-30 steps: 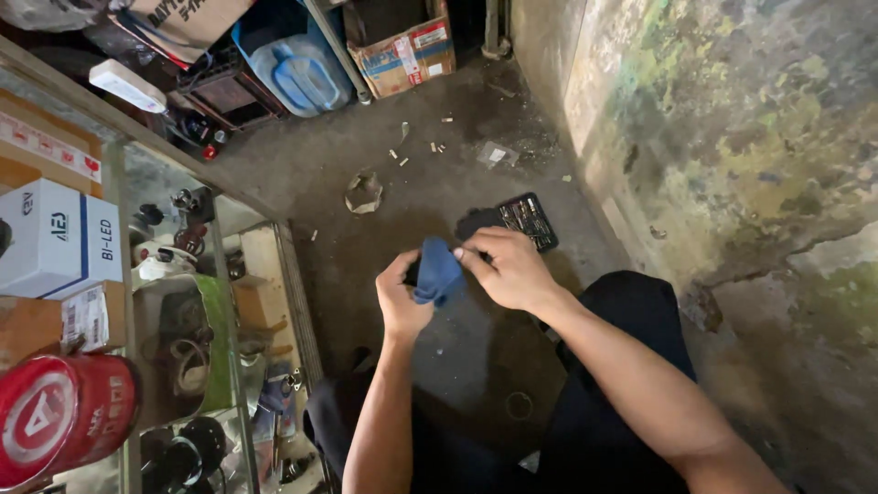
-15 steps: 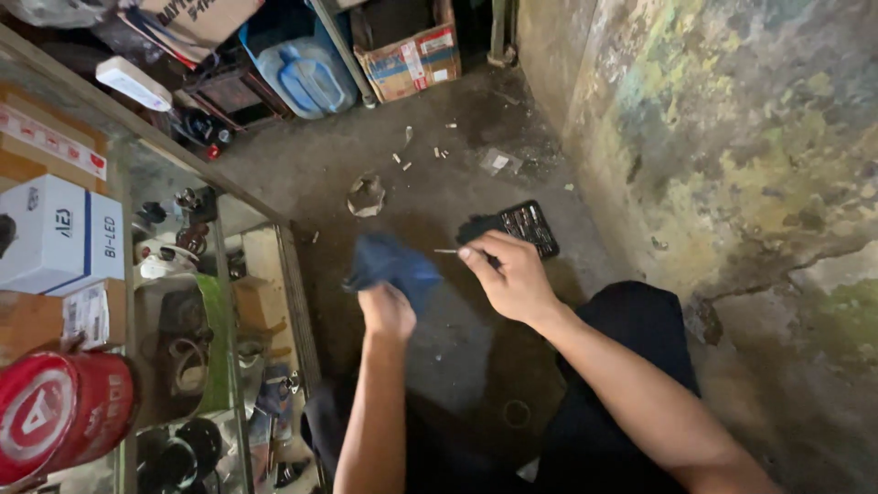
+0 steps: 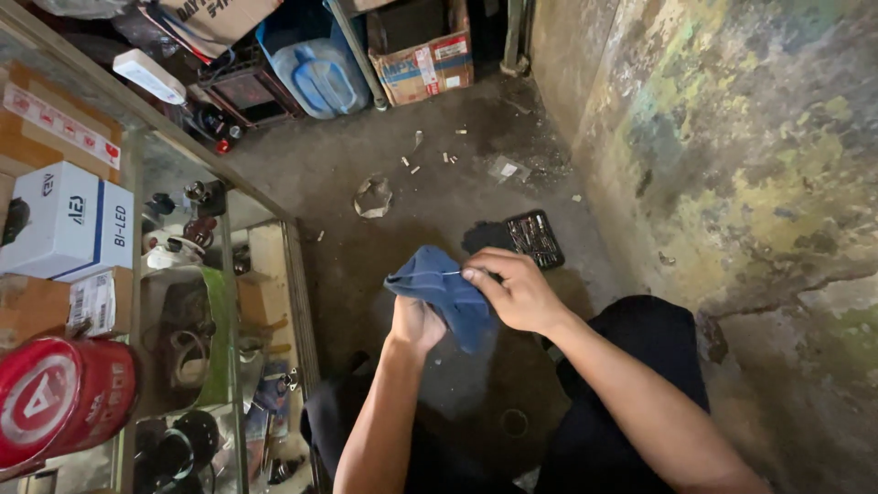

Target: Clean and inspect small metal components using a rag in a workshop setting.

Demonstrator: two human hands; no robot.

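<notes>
At the far left, on top of the glass case (image 3: pixel 137 146), a round red tin (image 3: pixel 59 398) with a white mark sits at the near end. Behind it lies a small brown box (image 3: pixel 87 302) with a white label. Next comes a white and blue box (image 3: pixel 64 224), then a flat brown box (image 3: pixel 50 119) with a strip of white and red stickers. A long white box (image 3: pixel 146 76) lies at the far end of the case top.

Inside the case, behind the glass, small dark parts and a green card are piled on the shelves. I cannot tell what each one is.

On the floor (image 3: pixel 366 155) by the far wall stands a blue tub (image 3: pixel 315 69) with a pale blue jug in it. Right of it sits a brown cardboard box (image 3: pixel 422 69) with a red and white label. A small open black case (image 3: pixel 535 238) of tool bits lies on the floor near the painted wall.

The left hand (image 3: pixel 416 322) is closed around the blue cloth (image 3: pixel 448 297), in the air over the floor, just in front of the person's knees. The right hand (image 3: pixel 512 288) pinches a thin metal pin (image 3: pixel 450 273) at the cloth's top edge.

Half a second ago the cloth was held out away from the right hand. Now the two hands are back together and the pin touches the cloth.
</notes>
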